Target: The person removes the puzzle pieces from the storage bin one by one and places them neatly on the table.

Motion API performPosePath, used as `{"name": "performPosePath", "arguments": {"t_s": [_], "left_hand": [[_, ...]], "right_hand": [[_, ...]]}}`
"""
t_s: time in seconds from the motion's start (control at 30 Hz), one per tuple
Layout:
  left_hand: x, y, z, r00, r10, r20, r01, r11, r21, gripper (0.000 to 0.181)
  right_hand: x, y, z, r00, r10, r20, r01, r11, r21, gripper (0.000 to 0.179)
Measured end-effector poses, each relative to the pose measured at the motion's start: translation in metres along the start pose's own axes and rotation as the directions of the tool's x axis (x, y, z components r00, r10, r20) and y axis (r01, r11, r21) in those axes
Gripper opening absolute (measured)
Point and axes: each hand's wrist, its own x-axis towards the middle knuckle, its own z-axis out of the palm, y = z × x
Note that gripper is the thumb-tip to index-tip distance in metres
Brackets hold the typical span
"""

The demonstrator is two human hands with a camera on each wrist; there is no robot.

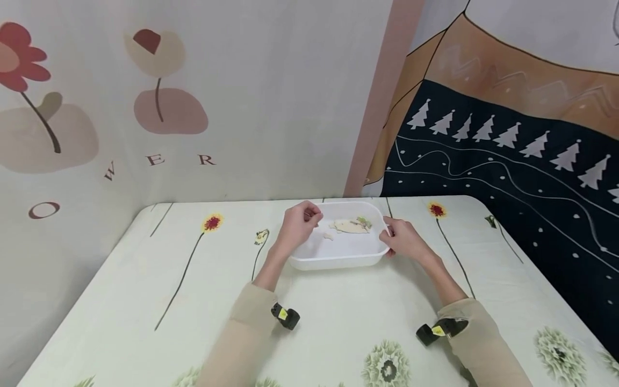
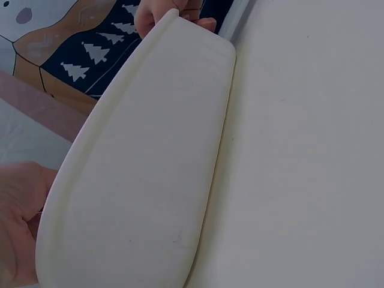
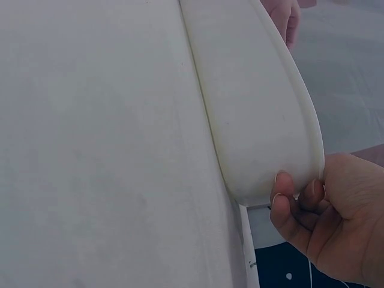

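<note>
A white plastic tray [image 1: 338, 262] with raised walls sits toward the far side of the table. My right hand [image 1: 403, 236] grips its right rim, the fingers under the edge in the right wrist view. Over the left end of the tray, my left hand [image 1: 299, 226] has its fingers curled with thumb and fingertips close together; whether a small thing is between them cannot be made out. Inside the tray lie a flat pale beige piece [image 1: 349, 227], some green bits [image 1: 364, 221] at its right end, and a small pale scrap [image 1: 328, 236].
The tray stands on a table [image 1: 338, 322] with a white flower-print cover, close to its far edge. Behind hangs a pale curtain [image 1: 271, 107] with flower prints; to the right is a dark cloth [image 1: 483, 156] with white trees. Both wrists carry small black cameras [image 1: 288, 318].
</note>
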Motion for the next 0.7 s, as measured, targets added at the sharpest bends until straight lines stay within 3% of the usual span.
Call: {"name": "performPosePath", "arguments": {"t_s": [0.4,0.7], "left_hand": [[-0.015,0.002,-0.030,0.998,0.017,-0.052,-0.018,1.000,-0.024,0.007],[-0.026,-0.012,-0.054,0.997,-0.044,-0.062,0.041,0.998,-0.041,0.010]], "right_hand": [[-0.002,-0.002,0.001,1.000,-0.007,-0.006,0.007,1.000,0.001,0.052],[-0.003,-0.004,0.001,1.000,-0.006,-0.001,0.006,1.000,0.009,0.052]]}}
